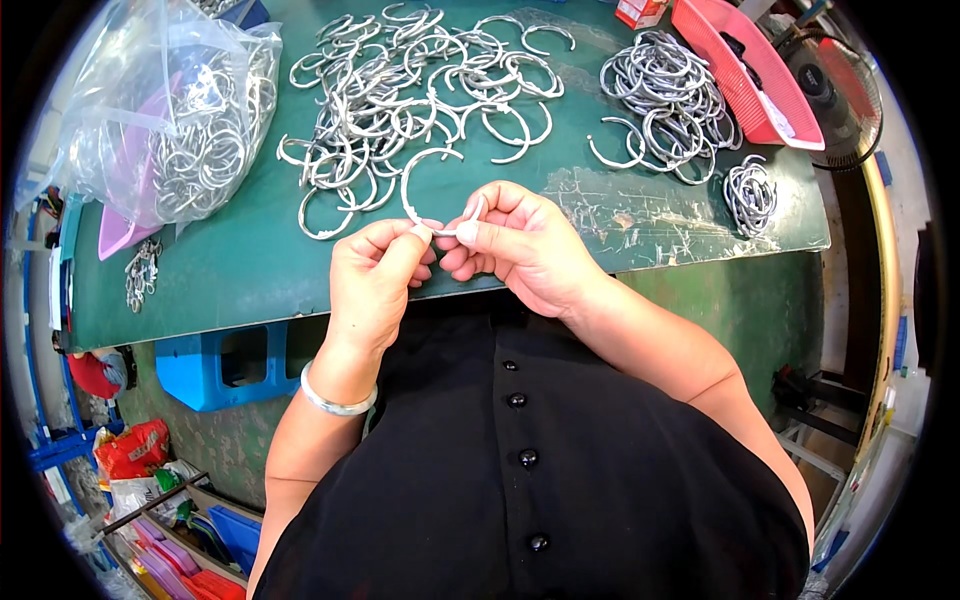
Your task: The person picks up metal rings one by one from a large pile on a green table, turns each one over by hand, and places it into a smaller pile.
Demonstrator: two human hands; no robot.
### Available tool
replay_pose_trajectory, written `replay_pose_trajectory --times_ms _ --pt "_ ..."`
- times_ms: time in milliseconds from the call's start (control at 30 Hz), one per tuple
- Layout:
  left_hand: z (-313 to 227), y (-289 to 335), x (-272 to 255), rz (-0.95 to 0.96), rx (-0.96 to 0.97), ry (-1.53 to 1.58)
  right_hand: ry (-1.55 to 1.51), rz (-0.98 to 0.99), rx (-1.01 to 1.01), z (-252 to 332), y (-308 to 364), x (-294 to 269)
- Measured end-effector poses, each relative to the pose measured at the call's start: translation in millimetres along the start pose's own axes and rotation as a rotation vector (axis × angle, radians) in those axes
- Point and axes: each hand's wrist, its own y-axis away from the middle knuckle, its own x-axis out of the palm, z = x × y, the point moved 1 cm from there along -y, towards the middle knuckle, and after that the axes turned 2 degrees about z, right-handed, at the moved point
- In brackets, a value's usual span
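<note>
Head: forearms (660,335) angle inward at the tabletop (240,270)'s near edge.
Left hand (375,275): thumb and fingers pinch ring (405,185).
Right hand (525,245): fingers curled, pinching metal (446,233) alongside.
Ring: between left hand and pile (375,100).

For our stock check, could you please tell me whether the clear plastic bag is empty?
Not empty: many metal rings show through the clear plastic bag.

You held a slim, silver-grey metal ring (404,187), its visible outline an open curve with a free end on the far side and a slightly bumpy stretch low on the left. It stood over the nearer part of the green table (250,270); your grip partly hid its lower portion.
</note>
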Motion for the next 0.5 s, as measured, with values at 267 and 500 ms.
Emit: replay_pose_trajectory --times_ms 267,500 --pt "-0.9 -0.9 0.5 -0.015 -0.002 0.025 -0.020 0.009 -0.006 1.1 -2.2 -0.3" --pt "1.2 3.8 1.6 -0.015 0.003 0.074 0.007 0.021 0.036 -0.4 2.4 -3.3"
